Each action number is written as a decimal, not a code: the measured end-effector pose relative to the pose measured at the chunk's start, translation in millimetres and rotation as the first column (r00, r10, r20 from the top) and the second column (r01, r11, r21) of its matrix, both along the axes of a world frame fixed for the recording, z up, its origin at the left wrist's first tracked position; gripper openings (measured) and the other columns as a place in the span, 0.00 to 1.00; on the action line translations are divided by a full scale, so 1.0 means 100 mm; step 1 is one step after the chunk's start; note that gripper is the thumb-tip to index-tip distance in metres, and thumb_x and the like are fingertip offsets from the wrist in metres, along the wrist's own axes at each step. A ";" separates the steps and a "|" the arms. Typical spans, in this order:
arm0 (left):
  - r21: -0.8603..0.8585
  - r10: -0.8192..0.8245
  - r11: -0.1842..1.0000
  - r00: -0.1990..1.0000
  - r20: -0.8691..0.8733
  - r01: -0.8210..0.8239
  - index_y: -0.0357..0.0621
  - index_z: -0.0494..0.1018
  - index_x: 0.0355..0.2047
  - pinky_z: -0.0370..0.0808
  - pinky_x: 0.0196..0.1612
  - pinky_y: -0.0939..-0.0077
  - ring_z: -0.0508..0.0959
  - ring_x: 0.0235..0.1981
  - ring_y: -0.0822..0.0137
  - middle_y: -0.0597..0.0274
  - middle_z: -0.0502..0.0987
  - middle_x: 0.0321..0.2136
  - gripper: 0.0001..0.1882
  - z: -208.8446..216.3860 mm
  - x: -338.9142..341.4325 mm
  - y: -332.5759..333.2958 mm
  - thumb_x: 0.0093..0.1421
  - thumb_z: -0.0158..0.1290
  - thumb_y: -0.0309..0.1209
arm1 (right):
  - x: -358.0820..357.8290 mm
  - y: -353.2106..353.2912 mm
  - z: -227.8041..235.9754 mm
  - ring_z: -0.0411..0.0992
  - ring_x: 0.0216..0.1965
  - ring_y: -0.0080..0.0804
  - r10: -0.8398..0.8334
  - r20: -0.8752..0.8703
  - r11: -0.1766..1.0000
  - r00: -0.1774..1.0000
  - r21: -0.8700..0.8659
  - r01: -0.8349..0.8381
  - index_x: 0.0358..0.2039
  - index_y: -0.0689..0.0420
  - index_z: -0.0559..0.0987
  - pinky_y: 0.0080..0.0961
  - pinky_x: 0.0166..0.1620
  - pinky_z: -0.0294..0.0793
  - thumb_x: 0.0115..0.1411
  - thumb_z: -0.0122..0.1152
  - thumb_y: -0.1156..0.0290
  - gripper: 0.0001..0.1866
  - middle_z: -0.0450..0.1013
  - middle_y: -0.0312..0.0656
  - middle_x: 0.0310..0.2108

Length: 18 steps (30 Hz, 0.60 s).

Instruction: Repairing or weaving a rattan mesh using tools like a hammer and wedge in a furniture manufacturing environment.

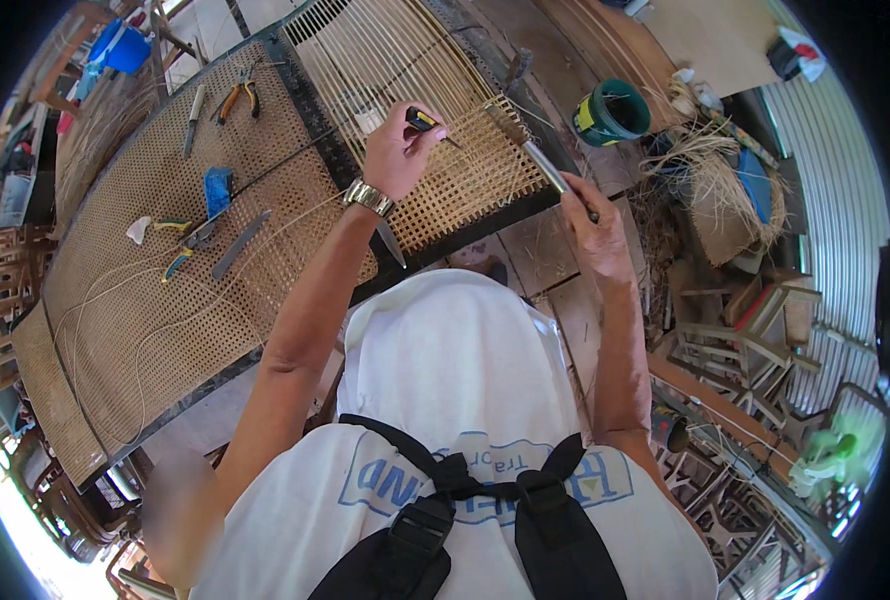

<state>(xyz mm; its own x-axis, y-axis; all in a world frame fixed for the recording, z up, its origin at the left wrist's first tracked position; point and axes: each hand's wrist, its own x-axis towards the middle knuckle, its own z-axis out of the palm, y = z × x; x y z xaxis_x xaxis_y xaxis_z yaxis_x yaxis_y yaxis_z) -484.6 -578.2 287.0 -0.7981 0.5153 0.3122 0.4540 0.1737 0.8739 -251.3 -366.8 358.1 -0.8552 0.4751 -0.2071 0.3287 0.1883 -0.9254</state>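
Observation:
My left hand (397,160), with a metal watch on its wrist, is closed around a screwdriver or awl (422,119) with a black and yellow handle. Its thin tip points right, over the woven cane panel (435,205). My right hand (595,228) grips a long tool (547,168) with a shiny metal shaft. The tool's brownish far end reaches the panel's right edge; I cannot tell its exact kind. Beyond both hands, long cane strands (355,50) run unwoven across the frame. A pointed blade (392,245) lies below my left wrist on the dark frame edge.
On the wider cane panel (145,310) at left lie a knife (194,120), orange-handled pliers (237,100), yellow-and-blue pliers (180,262), a flat blade (240,245) and a loose strand. A green bucket (613,112) stands at right, near bundled cane scraps (710,165) and stacked wooden frames (755,325).

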 end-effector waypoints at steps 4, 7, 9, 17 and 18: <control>-0.058 -0.039 0.998 0.999 -0.035 0.037 0.47 0.72 0.45 0.80 0.30 0.73 0.85 0.28 0.67 0.61 0.84 0.30 0.15 -0.01 0.05 0.06 0.63 0.65 0.34 | -0.06 -0.01 -0.06 0.67 0.30 0.17 -0.030 -0.021 0.998 0.999 0.054 0.031 0.58 0.60 0.79 0.20 0.33 0.68 0.71 0.59 0.65 0.18 0.72 0.29 0.30; -0.030 -0.049 0.998 0.998 -0.028 0.048 0.48 0.72 0.45 0.80 0.30 0.72 0.86 0.29 0.66 0.60 0.84 0.30 0.15 0.02 0.08 0.06 0.63 0.65 0.34 | -0.03 -0.01 -0.02 0.67 0.31 0.17 0.080 0.036 0.983 0.996 0.164 -0.085 0.58 0.61 0.79 0.20 0.33 0.68 0.72 0.59 0.65 0.19 0.72 0.30 0.29; -0.040 -0.050 0.998 0.999 -0.016 0.050 0.48 0.73 0.44 0.80 0.30 0.71 0.86 0.30 0.66 0.60 0.84 0.30 0.14 0.06 0.08 0.05 0.63 0.65 0.34 | 0.04 0.00 0.03 0.67 0.30 0.18 0.116 0.101 0.986 0.988 0.106 -0.126 0.57 0.60 0.79 0.21 0.33 0.69 0.71 0.60 0.64 0.19 0.71 0.31 0.28; -0.081 -0.091 0.992 0.995 0.045 0.095 0.47 0.73 0.43 0.79 0.32 0.73 0.84 0.29 0.66 0.62 0.82 0.29 0.13 0.05 0.16 0.06 0.63 0.65 0.33 | 0.05 -0.01 0.05 0.67 0.28 0.17 0.079 0.092 0.990 0.993 0.107 -0.089 0.58 0.57 0.79 0.20 0.31 0.68 0.71 0.59 0.65 0.18 0.72 0.32 0.26; -0.004 -0.086 0.996 0.996 0.025 0.086 0.46 0.73 0.43 0.80 0.33 0.73 0.85 0.30 0.66 0.61 0.82 0.29 0.13 0.05 0.18 0.06 0.63 0.65 0.33 | 0.06 -0.03 0.11 0.67 0.28 0.16 0.184 0.169 0.966 0.968 0.149 -0.209 0.58 0.59 0.79 0.20 0.31 0.67 0.71 0.59 0.66 0.18 0.72 0.32 0.26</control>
